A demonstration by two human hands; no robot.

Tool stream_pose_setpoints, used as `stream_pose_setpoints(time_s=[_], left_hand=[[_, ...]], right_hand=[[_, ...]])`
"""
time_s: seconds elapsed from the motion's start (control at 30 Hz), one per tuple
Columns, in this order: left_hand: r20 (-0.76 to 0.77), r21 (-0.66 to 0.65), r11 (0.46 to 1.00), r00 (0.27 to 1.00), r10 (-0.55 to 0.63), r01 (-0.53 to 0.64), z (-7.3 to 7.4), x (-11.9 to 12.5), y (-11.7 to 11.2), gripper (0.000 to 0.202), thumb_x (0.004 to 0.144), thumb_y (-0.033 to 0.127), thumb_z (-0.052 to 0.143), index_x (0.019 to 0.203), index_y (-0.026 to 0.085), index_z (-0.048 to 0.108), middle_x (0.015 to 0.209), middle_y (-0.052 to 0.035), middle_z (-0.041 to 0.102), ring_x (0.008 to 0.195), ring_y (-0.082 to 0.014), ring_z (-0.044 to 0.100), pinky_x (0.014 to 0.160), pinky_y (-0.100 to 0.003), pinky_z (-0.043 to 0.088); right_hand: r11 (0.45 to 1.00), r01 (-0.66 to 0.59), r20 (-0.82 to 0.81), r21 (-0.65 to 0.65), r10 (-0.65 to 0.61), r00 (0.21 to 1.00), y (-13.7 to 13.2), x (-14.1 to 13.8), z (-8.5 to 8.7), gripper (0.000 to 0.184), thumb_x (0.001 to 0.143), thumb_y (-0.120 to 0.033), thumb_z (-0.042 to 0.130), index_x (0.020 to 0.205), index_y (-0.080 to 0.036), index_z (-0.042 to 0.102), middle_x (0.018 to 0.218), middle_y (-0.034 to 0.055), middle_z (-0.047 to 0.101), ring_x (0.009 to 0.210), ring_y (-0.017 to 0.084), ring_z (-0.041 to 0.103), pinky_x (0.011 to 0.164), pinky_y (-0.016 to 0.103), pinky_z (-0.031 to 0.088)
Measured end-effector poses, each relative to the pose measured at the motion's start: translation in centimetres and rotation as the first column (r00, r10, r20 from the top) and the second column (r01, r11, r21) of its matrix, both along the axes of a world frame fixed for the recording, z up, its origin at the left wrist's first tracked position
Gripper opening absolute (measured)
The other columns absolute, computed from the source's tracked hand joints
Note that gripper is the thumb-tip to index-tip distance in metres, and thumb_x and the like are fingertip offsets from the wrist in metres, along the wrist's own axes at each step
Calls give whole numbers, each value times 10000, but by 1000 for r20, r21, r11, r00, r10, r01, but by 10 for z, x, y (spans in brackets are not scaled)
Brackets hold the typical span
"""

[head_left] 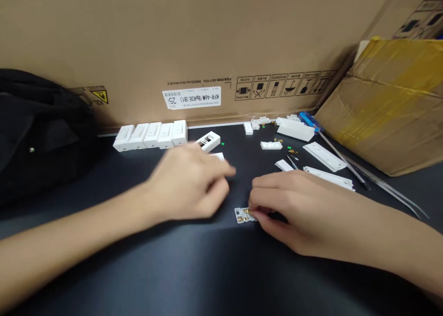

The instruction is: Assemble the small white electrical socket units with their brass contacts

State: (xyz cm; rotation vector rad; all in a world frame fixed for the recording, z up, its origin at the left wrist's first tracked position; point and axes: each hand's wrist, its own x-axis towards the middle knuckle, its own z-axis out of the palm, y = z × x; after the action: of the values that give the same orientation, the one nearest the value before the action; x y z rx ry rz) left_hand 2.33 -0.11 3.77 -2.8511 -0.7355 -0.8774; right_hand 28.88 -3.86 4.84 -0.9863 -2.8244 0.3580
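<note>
L hand [188, 182] hovers, R hand [304, 210] touching small PCB [242, 215].

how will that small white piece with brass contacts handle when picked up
The small white piece with brass contacts at the right hand is probably light and stiff. Being flat, it likely won't roll but may slide on the dark surface, and its thin brass could bend.
</note>
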Motion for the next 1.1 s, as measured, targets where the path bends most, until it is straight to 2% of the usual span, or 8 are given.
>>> stream_pose_setpoints(time_s=[0.07, 0.1, 0.17, 0.23, 0.33, 0.43, 0.67, 1.1], left_hand=[[-36, 24, 1000, 999, -5, 6, -26, 20, -9, 305, 911, 135, 474, 764, 184, 738, 608, 13, 716, 501, -172, 657, 569, -343, 488], [-28, 10, 1000, 1000, 1, 0, -34, 24, -10, 292, 918, 134, 484, 815, 177, 754, 655, 14, 748, 521, -174, 678, 576, -349, 491], [70, 2, 1000, 997, 16, -16, -40, 24, -12, 244, 925, 119, 519, 898, 169, 756, 734, 20, 784, 568, -165, 702, 627, -352, 510], [143, -56, 998, 990, -3, 11, -38, 20, -12, 198, 941, 119, 544, 972, 164, 735, 756, 32, 768, 585, -142, 680, 641, -333, 506], [165, -202, 974, 984, -69, 102, -34, 17, -13, 109, 965, 234, 610, 1023, 164, 669, 782, 29, 700, 603, -127, 613, 599, -300, 489], [150, -286, 939, 977, -154, 192, -36, 18, -14, 196, 933, 320, 686, 1045, 176, 617, 903, -5, 705, 661, -133, 604, 598, -287, 502], [80, -283, 914, 957, -280, 291, -38, 18, -10, 90, 935, 241, 702, 985, 202, 639, 905, -30, 762, 756, -178, 725, 673, -288, 549], [43, -262, 919, 955, -295, 296, -39, 17, -8, 31, 981, 231, 678, 960, 209, 674, 931, -24, 797, 781, -169, 754, 707, -270, 574]], right_hand=[[1000, 5, 1, 2, -5, 1000, 1, -1, 0, 221, 928, -76, 581, 754, -208, 621, 758, -8, 624, 675, 159, 638, 601, 329, 361], [1000, 2, 1, 2, -2, 1000, 1, -1, 0, 222, 928, -80, 581, 749, -207, 612, 755, -7, 620, 666, 158, 631, 596, 328, 357], [1000, -8, 3, 7, 8, 1000, 1, -1, 0, 218, 930, -83, 582, 751, -205, 606, 755, -5, 614, 655, 156, 620, 592, 329, 350], [1000, -14, 5, 3, 14, 1000, 1, 0, 0, 218, 935, -87, 585, 752, -203, 605, 758, -3, 616, 654, 155, 616, 592, 329, 347], [1000, -16, -21, -13, 15, 1000, 1, 1, 0, 216, 934, -87, 584, 752, -200, 609, 756, -1, 626, 652, 153, 614, 591, 327, 344], [999, -28, -57, -42, 26, 998, 3, 2, 0, 219, 928, -72, 574, 755, -200, 618, 760, -5, 636, 639, 142, 600, 585, 322, 336], [994, -96, -91, -42, 92, 992, 7, 6, -4, 233, 979, -93, 539, 788, -203, 614, 760, -13, 620, 653, 133, 571, 619, 316, 344], [991, -136, -88, -8, 135, 987, 9, 8, -4, 206, 988, -114, 535, 844, -220, 636, 778, -10, 626, 637, 150, 566, 611, 333, 314]])
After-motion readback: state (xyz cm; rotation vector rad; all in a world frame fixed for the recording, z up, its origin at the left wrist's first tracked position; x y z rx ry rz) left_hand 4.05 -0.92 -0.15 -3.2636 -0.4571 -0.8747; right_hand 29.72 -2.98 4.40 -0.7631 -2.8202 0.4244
